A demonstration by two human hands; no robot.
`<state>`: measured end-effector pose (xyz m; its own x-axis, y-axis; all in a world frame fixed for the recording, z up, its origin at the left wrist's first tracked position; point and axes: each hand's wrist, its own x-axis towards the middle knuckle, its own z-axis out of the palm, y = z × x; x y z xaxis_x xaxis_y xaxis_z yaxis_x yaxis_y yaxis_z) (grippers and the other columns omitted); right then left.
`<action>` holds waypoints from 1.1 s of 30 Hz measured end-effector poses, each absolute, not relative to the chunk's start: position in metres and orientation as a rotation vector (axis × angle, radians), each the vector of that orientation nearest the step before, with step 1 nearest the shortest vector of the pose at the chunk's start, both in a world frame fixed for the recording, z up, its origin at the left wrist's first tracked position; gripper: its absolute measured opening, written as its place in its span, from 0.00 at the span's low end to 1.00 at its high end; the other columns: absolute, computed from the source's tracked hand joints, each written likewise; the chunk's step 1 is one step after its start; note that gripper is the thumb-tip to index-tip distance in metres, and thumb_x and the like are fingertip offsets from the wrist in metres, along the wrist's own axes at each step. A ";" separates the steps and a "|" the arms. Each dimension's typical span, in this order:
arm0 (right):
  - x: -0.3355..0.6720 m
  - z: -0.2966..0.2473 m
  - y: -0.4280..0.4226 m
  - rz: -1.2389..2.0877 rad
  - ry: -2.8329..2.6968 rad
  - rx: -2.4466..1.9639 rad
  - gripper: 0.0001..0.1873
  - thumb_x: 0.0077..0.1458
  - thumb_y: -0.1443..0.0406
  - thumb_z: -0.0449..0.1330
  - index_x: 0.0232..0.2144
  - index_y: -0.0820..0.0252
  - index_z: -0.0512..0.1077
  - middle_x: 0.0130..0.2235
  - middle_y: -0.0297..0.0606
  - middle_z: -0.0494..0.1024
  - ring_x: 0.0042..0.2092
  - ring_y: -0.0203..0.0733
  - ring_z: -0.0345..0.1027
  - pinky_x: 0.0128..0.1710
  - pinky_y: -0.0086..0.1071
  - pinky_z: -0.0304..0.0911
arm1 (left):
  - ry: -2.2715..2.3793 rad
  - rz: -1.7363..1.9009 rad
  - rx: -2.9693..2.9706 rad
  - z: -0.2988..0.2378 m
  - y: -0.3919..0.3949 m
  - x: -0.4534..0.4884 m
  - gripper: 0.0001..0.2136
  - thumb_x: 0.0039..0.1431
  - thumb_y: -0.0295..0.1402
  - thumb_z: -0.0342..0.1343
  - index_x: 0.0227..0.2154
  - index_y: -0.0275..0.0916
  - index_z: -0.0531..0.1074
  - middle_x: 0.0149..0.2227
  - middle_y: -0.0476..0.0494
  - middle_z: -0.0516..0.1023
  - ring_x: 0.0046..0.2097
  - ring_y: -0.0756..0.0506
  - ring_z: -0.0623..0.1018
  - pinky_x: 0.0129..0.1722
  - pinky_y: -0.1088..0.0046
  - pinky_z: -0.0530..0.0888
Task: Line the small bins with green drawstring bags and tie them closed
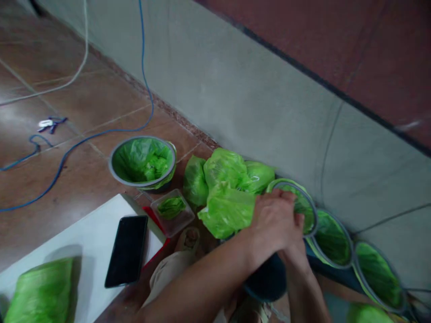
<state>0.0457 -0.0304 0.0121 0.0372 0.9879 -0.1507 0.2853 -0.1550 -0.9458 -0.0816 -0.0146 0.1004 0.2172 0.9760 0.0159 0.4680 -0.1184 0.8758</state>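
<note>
Both my arms reach across to a light green plastic bag [230,211] spread at a dark blue bin [267,280] between my feet. My left hand [271,217] is closed at the bag's right edge, with its knuckles up. Most of my right hand [292,249] lies behind the left one, and its fingers are hidden. Just beyond my hands stands a bin with a grey rim [314,211] and a green liner; my fingers overlap it in view, and I cannot tell whether they touch it.
Two more lined bins [333,240] [380,278] continue along the wall. Filled green bags [225,168] lie against it. Left are a lined basin [117,177], a clear tray [177,226], and a white board [90,224] bearing a phone [127,251] and green pack [42,289]. A blue cable [101,133] crosses the floor.
</note>
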 end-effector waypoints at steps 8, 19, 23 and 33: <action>0.127 0.113 -0.084 1.111 -0.948 -1.268 0.09 0.51 0.58 0.63 0.35 0.52 0.77 0.38 0.39 0.81 0.39 0.46 0.76 0.42 0.40 0.70 | 0.801 0.522 2.115 0.096 -0.027 -0.069 0.21 0.51 0.44 0.61 0.47 0.40 0.73 0.44 0.41 0.80 0.49 0.38 0.76 0.57 0.56 0.63; 0.165 0.067 -0.138 1.242 -0.814 -1.291 0.30 0.49 0.49 0.64 0.52 0.53 0.69 0.49 0.42 0.78 0.50 0.47 0.72 0.48 0.41 0.66 | 0.848 0.652 1.657 0.081 -0.045 -0.003 0.13 0.56 0.40 0.53 0.33 0.37 0.78 0.30 0.51 0.80 0.32 0.47 0.76 0.32 0.75 0.72; 0.164 0.053 -0.148 1.339 -0.723 -1.233 0.20 0.40 0.58 0.70 0.38 0.58 0.76 0.34 0.35 0.80 0.36 0.40 0.73 0.41 0.34 0.66 | 0.850 0.680 1.466 0.075 -0.051 0.011 0.14 0.53 0.40 0.57 0.36 0.35 0.77 0.32 0.50 0.80 0.30 0.49 0.75 0.31 0.75 0.72; 0.254 0.066 -0.165 0.673 -0.610 -1.460 0.15 0.38 0.54 0.70 0.25 0.59 0.77 0.21 0.30 0.73 0.22 0.32 0.58 0.24 0.28 0.53 | 1.114 0.816 1.486 0.060 -0.025 0.004 0.17 0.44 0.46 0.63 0.30 0.37 0.77 0.27 0.49 0.79 0.28 0.48 0.74 0.28 0.74 0.71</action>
